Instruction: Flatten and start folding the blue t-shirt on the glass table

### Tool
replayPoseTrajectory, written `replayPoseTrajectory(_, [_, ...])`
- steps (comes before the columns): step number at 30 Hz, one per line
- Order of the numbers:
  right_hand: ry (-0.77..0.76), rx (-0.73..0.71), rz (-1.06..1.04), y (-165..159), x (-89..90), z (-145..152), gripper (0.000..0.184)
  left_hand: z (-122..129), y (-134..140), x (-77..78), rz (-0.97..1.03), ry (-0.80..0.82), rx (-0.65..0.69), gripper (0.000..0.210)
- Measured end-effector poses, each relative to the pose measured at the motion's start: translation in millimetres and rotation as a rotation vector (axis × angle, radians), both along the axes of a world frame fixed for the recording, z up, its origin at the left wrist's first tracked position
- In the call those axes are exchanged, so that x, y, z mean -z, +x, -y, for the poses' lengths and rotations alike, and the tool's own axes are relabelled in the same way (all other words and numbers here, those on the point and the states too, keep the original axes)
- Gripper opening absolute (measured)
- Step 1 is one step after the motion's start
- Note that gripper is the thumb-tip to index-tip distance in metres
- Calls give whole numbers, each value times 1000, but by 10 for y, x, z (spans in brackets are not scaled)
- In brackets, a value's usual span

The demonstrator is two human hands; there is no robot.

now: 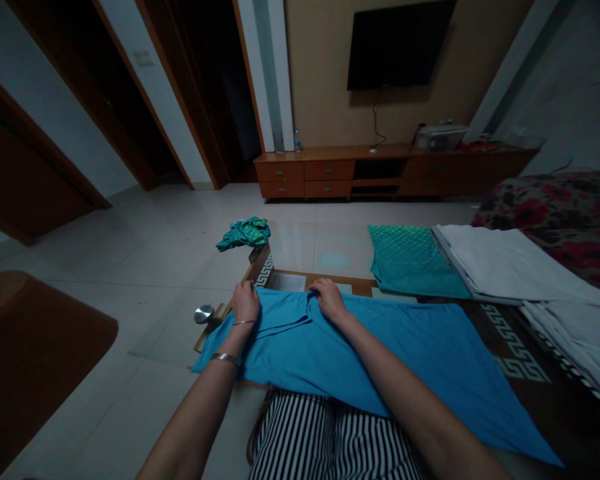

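Observation:
A bright blue shirt [380, 347] lies spread across a low glass-topped table, its hem end reaching the lower right. My left hand [245, 303] is closed on the shirt's far edge near its left end, with the fingertips partly hidden. To the right of it, my right hand [329, 300] pinches the same far edge beside a dark gap in the cloth. Between the hands runs a loose, open fold of fabric. The near edge of the shirt hangs over my striped trousers [305, 437].
Folded green cloth [413, 260] and white folded clothes [520, 263] lie on the right. A crumpled green garment [245, 233] sits at the table's far left corner. A brown stool-like piece [40, 360] stands left; a low TV cabinet [330, 173] lines the far wall.

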State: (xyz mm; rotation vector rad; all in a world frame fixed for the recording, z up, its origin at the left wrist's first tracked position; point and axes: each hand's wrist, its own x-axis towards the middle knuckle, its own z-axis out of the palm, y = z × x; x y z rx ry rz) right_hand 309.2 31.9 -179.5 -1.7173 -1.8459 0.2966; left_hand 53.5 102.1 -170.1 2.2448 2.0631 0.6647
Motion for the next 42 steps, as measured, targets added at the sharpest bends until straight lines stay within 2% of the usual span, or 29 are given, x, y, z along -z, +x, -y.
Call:
replayPoseTrajectory(3, [43, -33, 4, 6, -140, 145, 43, 88, -75, -121, -1, 51, 141, 30])
replayPoseTrajectory(7, [103, -293, 93, -126, -276, 412, 33, 388, -126, -272, -67, 30, 508, 29])
replayPoseTrajectory(9, [115, -371, 179, -209, -277, 512, 25, 591, -140, -300, -128, 3, 620, 34])
replayPoseTrajectory(10, [111, -378, 222, -240, -265, 546, 21, 690, -154, -300, -150, -4, 635, 36])
replayPoseTrajectory(13, [82, -319, 288, -279, -217, 588, 19, 910, -242, -257, -156, 1, 536, 36])
replayPoseTrajectory(15, [76, -273, 283, -276, -204, 590, 18, 979, -333, -215, -124, 3, 429, 33])
replayPoseTrajectory(17, [81, -245, 276, -273, -211, 593, 16, 1004, -421, -183, -97, -15, 378, 27])
replayPoseTrajectory(20, [86, -233, 279, -283, -229, 609, 16, 1024, -497, -176, -100, -60, 437, 24])
replayPoseTrajectory(24, [53, -230, 280, -317, -206, 633, 16, 1057, -469, -243, -201, -141, 512, 23])
replayPoseTrajectory(28, [3, -193, 281, -361, -182, 634, 16, 1029, -411, -300, -303, -161, 497, 22])
replayPoseTrajectory(31, [-26, -177, 293, -387, -229, 611, 16, 966, -397, -314, -344, -149, 487, 21])
replayPoseTrajectory(36, [32, -133, 313, -416, -338, 599, 17, 905, -400, -359, -367, -91, 448, 22])
replayPoseTrajectory(39, [48, -179, 335, -422, -342, 661, 16, 939, -428, -401, -403, -122, 463, 21])
replayPoseTrajectory(42, [-2, -240, 339, -402, -341, 739, 17, 982, -485, -450, -428, -227, 549, 19])
